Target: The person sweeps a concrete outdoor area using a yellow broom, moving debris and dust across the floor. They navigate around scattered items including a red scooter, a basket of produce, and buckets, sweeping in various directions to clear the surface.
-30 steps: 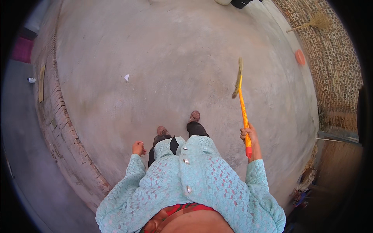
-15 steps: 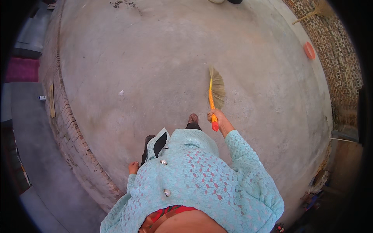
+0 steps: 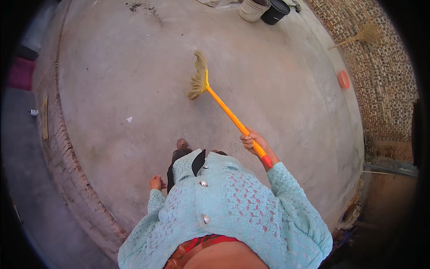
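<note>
My right hand [image 3: 251, 140] is closed around the orange handle of a broom [image 3: 227, 110], just above the handle's red end. The broom slants away to the far left. Its pale straw bristles fan out over the grey concrete floor [image 3: 148, 80], though I cannot tell whether they touch it. Low at my left side hangs my left hand [image 3: 156, 183], fingers curled in, with nothing visible in it. A small white scrap [image 3: 129, 119] lies on the floor to the left of the broom head.
A low brick edge [image 3: 67, 143] runs along the left. Far off stand a whitish bucket [image 3: 251, 11] and a black bucket [image 3: 275, 12]. On the right, a reddish basin [image 3: 343, 79] and another straw broom [image 3: 368, 34] are by the brick wall [image 3: 389, 85]. Dark debris [image 3: 143, 7] lies far left.
The broom has swung left and outward, from nearly upright in view to a long slant. My feet have shifted in a step, and more of the buckets shows.
</note>
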Action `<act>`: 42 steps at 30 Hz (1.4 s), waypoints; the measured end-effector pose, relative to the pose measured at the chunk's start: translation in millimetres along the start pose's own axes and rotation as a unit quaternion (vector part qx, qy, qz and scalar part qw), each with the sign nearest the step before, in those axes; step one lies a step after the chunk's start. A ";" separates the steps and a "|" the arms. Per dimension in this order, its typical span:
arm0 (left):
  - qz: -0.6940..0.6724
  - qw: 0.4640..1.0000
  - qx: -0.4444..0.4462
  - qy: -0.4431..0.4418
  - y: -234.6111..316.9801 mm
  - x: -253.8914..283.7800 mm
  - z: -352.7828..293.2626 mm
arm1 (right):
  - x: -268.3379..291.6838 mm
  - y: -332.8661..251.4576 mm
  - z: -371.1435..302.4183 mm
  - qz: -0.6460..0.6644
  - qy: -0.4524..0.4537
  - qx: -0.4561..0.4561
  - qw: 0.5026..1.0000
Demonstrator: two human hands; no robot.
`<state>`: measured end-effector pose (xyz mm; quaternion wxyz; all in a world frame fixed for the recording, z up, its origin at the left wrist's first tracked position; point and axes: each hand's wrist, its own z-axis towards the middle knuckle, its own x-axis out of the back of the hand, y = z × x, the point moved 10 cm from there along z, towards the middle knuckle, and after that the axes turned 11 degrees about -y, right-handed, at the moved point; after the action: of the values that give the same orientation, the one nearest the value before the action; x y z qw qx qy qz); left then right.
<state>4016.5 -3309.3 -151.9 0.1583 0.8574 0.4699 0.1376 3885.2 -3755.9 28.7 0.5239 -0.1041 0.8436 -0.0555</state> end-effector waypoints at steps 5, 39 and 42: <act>-0.031 0.999 0.000 -0.037 33.7 -13.2 43.5 | -8.4 -35.8 -46.6 -0.157 0.165 0.067 0.971; 0.071 0.997 -0.035 -0.011 172.5 -95.2 47.9 | 57.0 -186.3 -21.2 -0.174 0.141 0.097 0.970; 0.090 0.995 -0.044 -0.010 178.2 -100.2 50.3 | 82.8 -209.2 -52.6 -0.199 0.229 0.133 0.944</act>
<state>4119.5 -3492.1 -135.0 0.1875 0.8898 0.3826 0.1633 3827.1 -3979.5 22.3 0.3041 -0.1839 0.8878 -0.2925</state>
